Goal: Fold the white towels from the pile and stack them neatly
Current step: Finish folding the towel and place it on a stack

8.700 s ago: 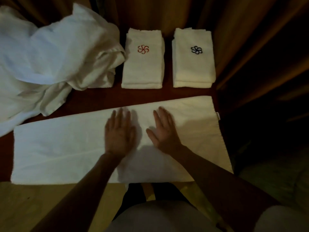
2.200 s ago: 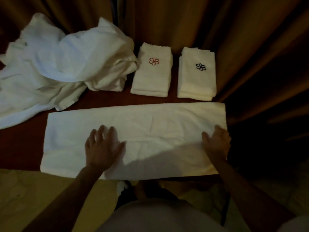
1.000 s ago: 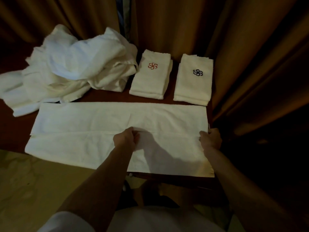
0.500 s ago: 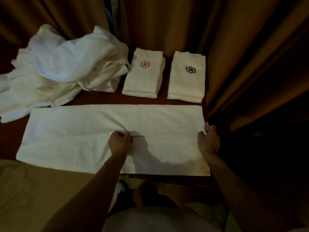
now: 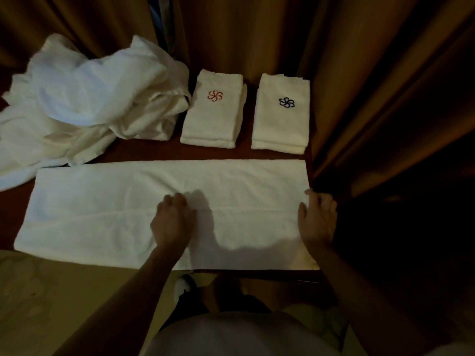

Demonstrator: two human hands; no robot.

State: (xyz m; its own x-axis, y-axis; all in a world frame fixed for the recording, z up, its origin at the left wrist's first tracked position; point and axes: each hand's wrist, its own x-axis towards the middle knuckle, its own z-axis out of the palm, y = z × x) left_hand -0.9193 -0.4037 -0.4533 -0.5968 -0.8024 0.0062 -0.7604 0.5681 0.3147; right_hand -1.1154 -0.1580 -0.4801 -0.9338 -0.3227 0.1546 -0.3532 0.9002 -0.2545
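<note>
I see the towel [image 5: 102, 214] lying long from left to right under my fingers: left hand [image 5: 172, 222] curled at its middle seam, right hand [image 5: 318, 219] loosely flat on its right end, nearer for folding.

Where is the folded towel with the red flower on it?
The red-flower towel stack sits at the table's back, between the rumpled towel pile on its left and the blue-flower stack on its right.
</note>
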